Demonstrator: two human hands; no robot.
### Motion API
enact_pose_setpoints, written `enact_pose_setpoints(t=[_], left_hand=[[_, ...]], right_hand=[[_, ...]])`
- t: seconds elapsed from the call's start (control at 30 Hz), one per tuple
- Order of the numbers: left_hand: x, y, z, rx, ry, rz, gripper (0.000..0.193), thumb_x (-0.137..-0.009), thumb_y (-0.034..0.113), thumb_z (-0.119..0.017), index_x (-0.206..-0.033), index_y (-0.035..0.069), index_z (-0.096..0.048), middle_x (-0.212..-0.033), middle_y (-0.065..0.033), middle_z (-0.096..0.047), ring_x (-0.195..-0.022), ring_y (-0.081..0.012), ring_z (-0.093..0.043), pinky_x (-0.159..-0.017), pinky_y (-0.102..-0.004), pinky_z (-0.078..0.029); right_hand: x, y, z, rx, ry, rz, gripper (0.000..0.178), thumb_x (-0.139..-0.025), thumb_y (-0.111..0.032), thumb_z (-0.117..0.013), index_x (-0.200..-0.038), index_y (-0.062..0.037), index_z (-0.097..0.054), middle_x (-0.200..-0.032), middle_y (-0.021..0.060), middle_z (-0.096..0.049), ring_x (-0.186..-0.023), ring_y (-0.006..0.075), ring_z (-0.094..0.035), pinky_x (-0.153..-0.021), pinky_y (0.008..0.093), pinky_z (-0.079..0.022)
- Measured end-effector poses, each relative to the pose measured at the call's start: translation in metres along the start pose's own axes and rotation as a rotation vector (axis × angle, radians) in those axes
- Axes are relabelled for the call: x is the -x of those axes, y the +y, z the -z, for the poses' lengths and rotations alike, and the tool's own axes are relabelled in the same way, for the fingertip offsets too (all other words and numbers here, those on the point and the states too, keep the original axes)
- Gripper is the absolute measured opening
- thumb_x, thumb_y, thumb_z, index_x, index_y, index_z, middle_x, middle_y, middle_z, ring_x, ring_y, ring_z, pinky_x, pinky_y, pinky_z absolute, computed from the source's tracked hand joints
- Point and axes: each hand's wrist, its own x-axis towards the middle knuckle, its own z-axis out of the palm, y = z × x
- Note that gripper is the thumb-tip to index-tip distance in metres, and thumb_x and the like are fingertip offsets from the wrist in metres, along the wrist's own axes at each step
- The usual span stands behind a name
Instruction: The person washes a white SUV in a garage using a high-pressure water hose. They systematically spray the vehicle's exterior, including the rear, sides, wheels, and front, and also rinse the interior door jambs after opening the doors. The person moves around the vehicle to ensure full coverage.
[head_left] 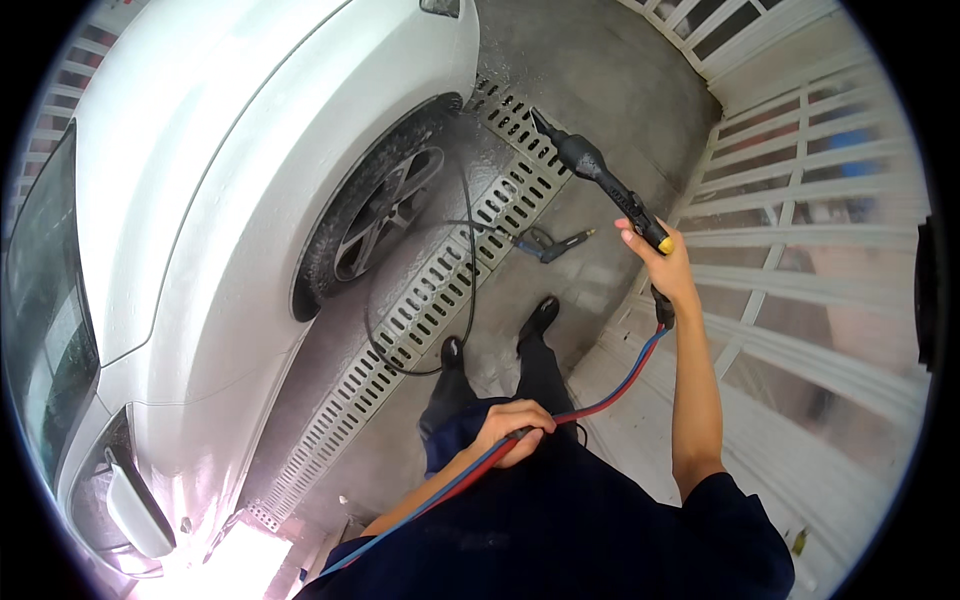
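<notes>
My right hand [665, 265] is wrapped round the grip of a black spray gun [597, 172]. The gun has a thick barrel, a flared tip and a yellow cap at its rear end. Its tip is over the metal drain grate, apart from the white car [250, 150]. Red and blue hoses [622, 388] run from the bottom of the grip to my left hand [515, 430]. In front of my body, the fingers of that hand close round the hoses, which continue along my left forearm.
A second spray gun [548, 250] lies on the floor, with a thin black hose [472, 290] looping across the slotted drain grate [350, 375]. The car's wheel [388, 212] stands left of the grate. White slatted panels [770, 240] line the right side. Bright glare covers the lower left.
</notes>
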Motion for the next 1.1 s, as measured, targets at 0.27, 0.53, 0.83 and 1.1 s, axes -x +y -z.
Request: enact_pose_setpoints(t=[0.27,0.53,0.83,1.1], left_hand=[[-0.23,0.041,-0.03,-0.146,0.16,-0.242,0.014,-0.087,0.004,-0.058,-0.093,-0.004,-0.068,-0.09,-0.0181,-0.069,-0.085,-0.032,-0.069,-0.077,-0.038,-0.055],[-0.437,0.059,-0.055,-0.231,0.403,-0.431,0.025,-0.092,0.012,-0.051,-0.094,-0.008,-0.065,-0.089,-0.0224,-0.067,-0.085,-0.0356,-0.07,-0.078,-0.0419,-0.057],[-0.711,-0.001,0.009,-0.204,0.494,-0.331,0.03,-0.093,0.014,-0.048,-0.097,-0.011,-0.064,-0.091,-0.0261,-0.066,-0.088,-0.0397,-0.07,-0.082,-0.0476,-0.057],[-0.918,0.032,0.108,-0.305,0.509,-0.389,0.029,-0.089,0.016,-0.05,-0.092,-0.009,-0.065,-0.089,-0.0222,-0.068,-0.086,-0.0364,-0.07,-0.076,-0.0416,-0.057]], right_hand=[[-0.257,-0.053,0.138,-0.128,-0.058,0.234,0.022,-0.093,-0.021,-0.072,-0.092,-0.0007,-0.064,-0.077,0.0011,-0.064,-0.076,0.0091,-0.062,-0.073,0.0262,-0.048],[-0.428,-0.235,0.131,0.077,-0.122,0.973,0.024,-0.085,-0.014,-0.074,-0.102,-0.0019,-0.062,-0.072,0.018,-0.066,-0.063,0.0294,-0.067,-0.058,0.0375,-0.05],[-0.554,-0.21,0.118,0.268,-0.837,1.631,0.016,-0.083,-0.02,-0.06,-0.094,-0.0096,-0.061,-0.068,0.0014,-0.059,-0.065,0.0186,-0.065,-0.056,0.0334,-0.048],[-0.907,-0.241,0.249,0.148,-0.537,0.462,0.019,-0.084,-0.01,-0.073,-0.094,0.0016,-0.061,-0.067,0.0106,-0.059,-0.059,0.0175,-0.058,-0.057,0.0339,-0.045]])
